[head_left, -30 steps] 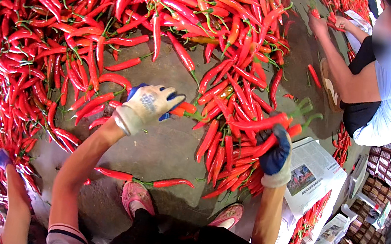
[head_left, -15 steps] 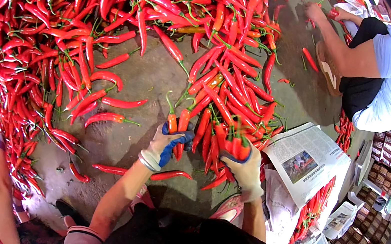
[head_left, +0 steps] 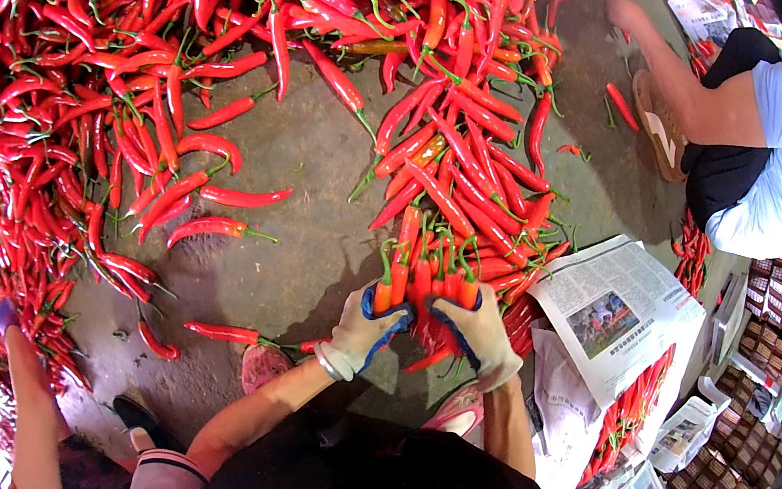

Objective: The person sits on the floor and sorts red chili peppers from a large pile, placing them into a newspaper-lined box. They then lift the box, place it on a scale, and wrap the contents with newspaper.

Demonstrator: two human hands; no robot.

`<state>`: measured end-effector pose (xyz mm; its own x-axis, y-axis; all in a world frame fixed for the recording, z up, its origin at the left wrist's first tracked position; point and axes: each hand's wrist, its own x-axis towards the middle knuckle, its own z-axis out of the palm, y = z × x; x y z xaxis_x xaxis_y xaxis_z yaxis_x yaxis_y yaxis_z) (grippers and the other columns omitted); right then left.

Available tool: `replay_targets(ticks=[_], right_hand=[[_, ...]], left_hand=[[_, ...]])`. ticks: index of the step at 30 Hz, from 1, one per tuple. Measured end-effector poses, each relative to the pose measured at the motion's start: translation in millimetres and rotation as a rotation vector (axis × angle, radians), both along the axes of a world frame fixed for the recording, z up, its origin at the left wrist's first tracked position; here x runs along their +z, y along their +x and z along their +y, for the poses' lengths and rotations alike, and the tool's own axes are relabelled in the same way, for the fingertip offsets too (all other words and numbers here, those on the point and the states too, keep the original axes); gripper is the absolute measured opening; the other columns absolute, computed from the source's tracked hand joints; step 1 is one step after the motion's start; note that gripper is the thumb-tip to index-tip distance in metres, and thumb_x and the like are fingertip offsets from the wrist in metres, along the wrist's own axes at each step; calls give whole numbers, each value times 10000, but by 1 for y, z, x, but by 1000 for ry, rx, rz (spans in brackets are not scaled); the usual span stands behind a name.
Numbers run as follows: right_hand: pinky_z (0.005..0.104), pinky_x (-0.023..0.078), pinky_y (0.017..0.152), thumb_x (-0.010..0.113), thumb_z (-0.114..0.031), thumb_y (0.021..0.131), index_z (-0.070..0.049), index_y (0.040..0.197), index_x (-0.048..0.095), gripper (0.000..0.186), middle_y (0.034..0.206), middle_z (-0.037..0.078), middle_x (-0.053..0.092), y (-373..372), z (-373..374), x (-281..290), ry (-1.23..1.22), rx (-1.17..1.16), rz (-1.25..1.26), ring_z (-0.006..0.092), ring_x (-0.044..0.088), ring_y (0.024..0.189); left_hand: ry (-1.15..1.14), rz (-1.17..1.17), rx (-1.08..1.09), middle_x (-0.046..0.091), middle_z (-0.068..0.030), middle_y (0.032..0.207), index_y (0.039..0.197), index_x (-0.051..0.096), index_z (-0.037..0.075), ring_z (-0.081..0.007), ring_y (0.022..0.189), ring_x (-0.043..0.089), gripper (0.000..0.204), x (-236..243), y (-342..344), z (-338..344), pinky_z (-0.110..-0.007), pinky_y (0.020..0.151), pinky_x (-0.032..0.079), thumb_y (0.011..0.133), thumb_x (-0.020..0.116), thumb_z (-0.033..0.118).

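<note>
Head: left hand [head_left: 363,329], right hand [head_left: 483,337] grip chillies [head_left: 423,278]; newspaper [head_left: 621,314] bears print.

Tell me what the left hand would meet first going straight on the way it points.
Past its own chilies, the left hand would likely meet the red chili bunch in the right hand, though depth there is unclear.
</note>
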<state>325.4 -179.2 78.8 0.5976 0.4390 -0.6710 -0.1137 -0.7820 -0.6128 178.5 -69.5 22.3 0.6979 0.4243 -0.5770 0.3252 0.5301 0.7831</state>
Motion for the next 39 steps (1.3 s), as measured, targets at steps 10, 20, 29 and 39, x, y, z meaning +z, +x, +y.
replay_targets(ticks=[10,20,29,39], right_hand=[[341,527,813,652,-39,829,17,1163,582,346,1091,82,651,-57,1,-11,674,-690,408,198,639,951],[360,525,835,552,-130,934,-24,1149,598,244,1060,84,649,-26,39,-36,881,-1032,646,210,639,947],[313,495,901,557,-14,902,36,1097,627,213,1077,84,655,-60,-13,-4,690,-219,95,162,626,968],[288,483,866,661,-23,856,-10,1116,600,268,1041,42,641,-81,21,-8,608,-366,545,126,607,931]], left_hand=[[589,-126,-458,662,-118,1014,1072,643,19,-258,906,651,420,64,21,64,-330,808,508,681,769,107],[1050,-67,-950,611,-191,991,949,633,67,-375,867,620,371,56,123,106,-447,750,501,685,755,297],[294,-181,-461,685,-98,1003,1175,586,15,-225,910,649,594,23,30,77,-344,815,506,689,822,263],[-425,-36,-197,589,-48,1226,1228,561,30,-155,1070,581,472,53,-50,69,-318,953,456,794,723,123]])
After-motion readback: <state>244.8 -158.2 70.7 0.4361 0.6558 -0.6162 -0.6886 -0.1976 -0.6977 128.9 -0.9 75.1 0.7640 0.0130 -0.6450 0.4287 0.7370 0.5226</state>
